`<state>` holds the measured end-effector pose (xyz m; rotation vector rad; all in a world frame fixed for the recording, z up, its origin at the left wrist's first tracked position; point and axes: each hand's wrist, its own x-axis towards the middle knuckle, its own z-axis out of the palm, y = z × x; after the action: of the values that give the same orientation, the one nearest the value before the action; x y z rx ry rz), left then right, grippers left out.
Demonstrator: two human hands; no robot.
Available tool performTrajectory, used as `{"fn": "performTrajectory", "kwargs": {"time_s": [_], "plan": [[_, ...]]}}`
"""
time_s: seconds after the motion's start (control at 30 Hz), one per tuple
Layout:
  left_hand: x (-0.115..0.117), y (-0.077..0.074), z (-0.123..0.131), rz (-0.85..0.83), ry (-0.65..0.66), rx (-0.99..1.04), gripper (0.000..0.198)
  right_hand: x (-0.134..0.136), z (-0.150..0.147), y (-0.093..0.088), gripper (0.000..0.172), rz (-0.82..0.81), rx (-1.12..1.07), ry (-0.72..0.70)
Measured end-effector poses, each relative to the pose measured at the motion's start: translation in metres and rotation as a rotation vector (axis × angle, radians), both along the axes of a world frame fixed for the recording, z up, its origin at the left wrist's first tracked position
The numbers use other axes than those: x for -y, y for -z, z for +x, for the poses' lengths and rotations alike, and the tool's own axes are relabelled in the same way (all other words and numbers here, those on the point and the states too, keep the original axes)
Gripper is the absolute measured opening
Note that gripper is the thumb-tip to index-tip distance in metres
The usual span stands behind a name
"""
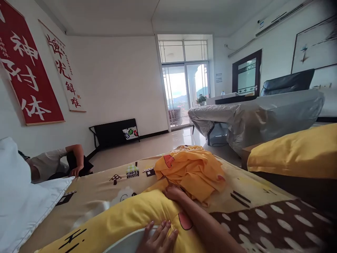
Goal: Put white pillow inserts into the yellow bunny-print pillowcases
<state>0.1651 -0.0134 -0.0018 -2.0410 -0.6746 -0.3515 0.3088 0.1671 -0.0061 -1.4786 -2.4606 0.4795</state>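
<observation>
A long yellow pillowcase (126, 214) with black characters lies across the patterned bedsheet (100, 189) in front of me. My left hand (158, 240) rests flat on its near end with fingers spread, beside a white pillow edge (126, 245) showing under it. My right hand (173, 192) reaches forward, fingers curled on the pillowcase's far edge. Just beyond it lies a crumpled orange-yellow cloth (192, 168).
Another person (52, 165) crouches low by the bed's left edge. A white pillow (15, 200) lies at the left, a yellow pillow (295, 151) at the right. Beyond are a covered sofa (260, 119), a black rack (113, 133) and glass balcony doors (184, 91).
</observation>
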Motion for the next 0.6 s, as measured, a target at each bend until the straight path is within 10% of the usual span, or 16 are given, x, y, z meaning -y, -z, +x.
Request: {"fn": "performTrajectory", "kwargs": {"time_s": [0.2, 0.4, 0.6], "plan": [[0.001, 0.0, 0.008, -0.079, -0.021, 0.034, 0.03, 0.043, 0.021, -0.057, 0.05, 0.151, -0.213, -0.054], [0.008, 0.01, 0.015, -0.219, -0.006, 0.182, 0.044, 0.105, 0.005, -0.008, 0.047, 0.076, -0.323, -0.141], [0.048, -0.069, -0.016, -0.382, -0.064, 0.106, 0.03, 0.122, 0.05, 0.021, 0.054, 0.078, -0.399, -0.146]]}}
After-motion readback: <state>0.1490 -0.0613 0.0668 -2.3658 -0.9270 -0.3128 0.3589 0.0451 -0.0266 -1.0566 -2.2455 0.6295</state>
